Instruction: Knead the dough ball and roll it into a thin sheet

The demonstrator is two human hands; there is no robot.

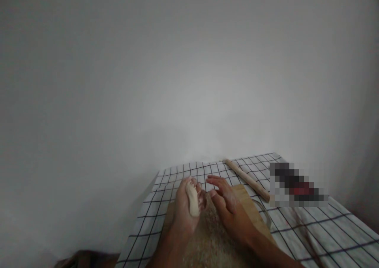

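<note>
A short, pale roll of dough point(193, 200) lies along the palm of my left hand point(182, 207), whose fingers curl up around its far side. My right hand point(226, 203) is just to the right, apart from the dough, with its fingers stretched out and nothing in them. Both hands are above a wooden board point(213, 240) dusted with flour.
A wooden rolling pin point(248, 180) lies at an angle behind the board on the checked tablecloth point(148, 220). A clear curved rim point(265, 212) shows beside the board's right edge. Further right is a pixelated dark and red item point(297, 185). A white wall stands behind the table.
</note>
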